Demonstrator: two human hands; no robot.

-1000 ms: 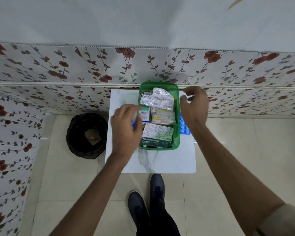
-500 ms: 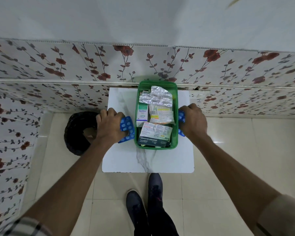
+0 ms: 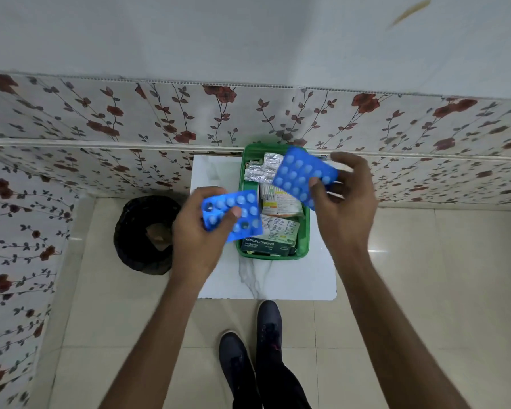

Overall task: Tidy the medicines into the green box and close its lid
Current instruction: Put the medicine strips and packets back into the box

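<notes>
The green box point(image 3: 305, 231) stands open on a small white marble table point(image 3: 278, 278) against the wall. It holds a silver foil strip point(image 3: 260, 172), paper packets and a dark dressings carton point(image 3: 263, 247). My left hand point(image 3: 198, 231) grips one blue blister pack point(image 3: 233, 215), lifted just left of the box. My right hand point(image 3: 347, 202) holds a second blue blister pack point(image 3: 303, 175) tilted above the box's right rear part. No lid is visible.
A black waste bin point(image 3: 143, 234) sits on the tiled floor left of the table. Floral wall panels run behind and to the left. My dark shoes point(image 3: 254, 349) are just in front of the table.
Both hands were resting on the blue packs beside the box half a second ago. Now each has lifted its pack; the right one has risen over the box.
</notes>
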